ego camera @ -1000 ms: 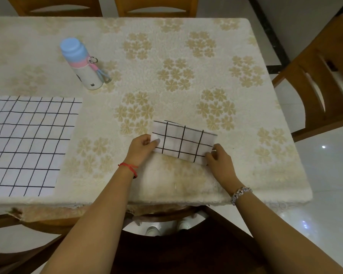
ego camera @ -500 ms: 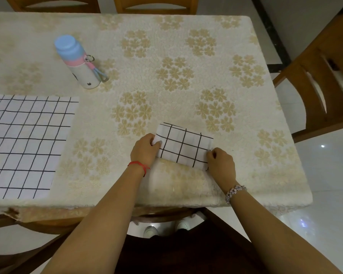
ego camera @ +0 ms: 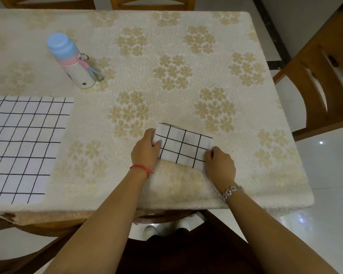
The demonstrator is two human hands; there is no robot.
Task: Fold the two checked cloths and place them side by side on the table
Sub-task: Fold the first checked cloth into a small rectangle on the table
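A small folded white cloth with black checks [ego camera: 183,147] lies on the table [ego camera: 166,56] near its front edge, right of centre. My left hand [ego camera: 146,153] pinches its left edge, thumb on top. My right hand [ego camera: 220,164] grips its near right corner with curled fingers. A second checked cloth [ego camera: 24,147] lies spread flat at the table's left, running out of view on the left.
A white bottle with a blue cap and pink band [ego camera: 71,60] stands behind the spread cloth. Wooden chairs stand at the right [ego camera: 325,76] and along the far side [ego camera: 151,1]. The table's front edge runs just below my wrists.
The folded cloth has slid slightly to the right with both hands on it. My hands keep the same hold at its two ends.
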